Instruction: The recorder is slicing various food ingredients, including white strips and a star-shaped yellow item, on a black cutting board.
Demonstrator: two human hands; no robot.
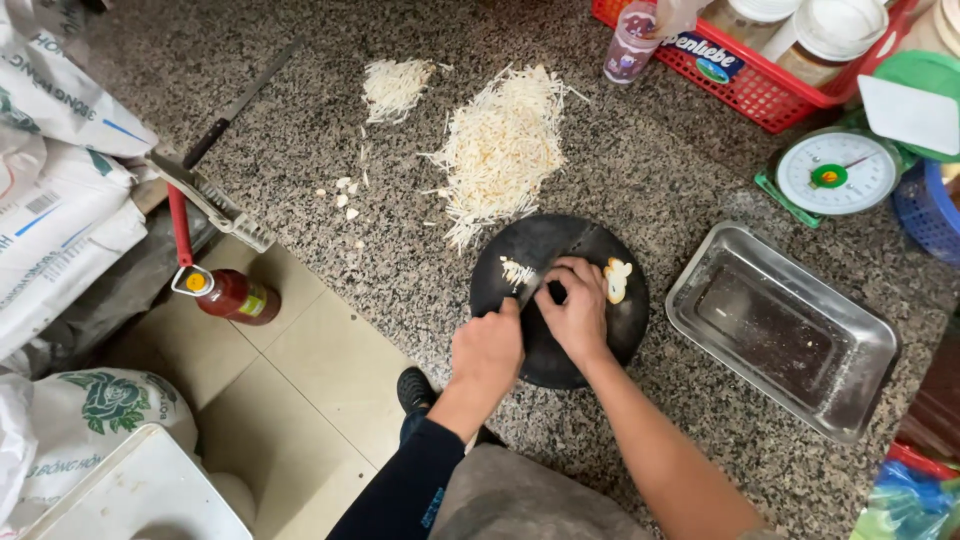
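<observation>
A round black cutting board (600,345) lies on the speckled granite counter (330,180). My left hand (487,350), in a dark sleeve, grips a knife (524,292) whose blade points up over the board. Right beside the blade, my right hand (575,312) presses its fingers down on a small pale piece that they mostly hide. A few thin pale strips (515,270) lie left of the blade. Pale slices (617,280) sit on the board just right of my right hand.
A big pile of pale strips (500,150) and a smaller one (395,88) lie beyond the board. A metal tray (780,330) sits to the right, with a kitchen scale (835,172) and red basket (760,95) behind. At left are a red bottle (235,295) and sacks (60,180).
</observation>
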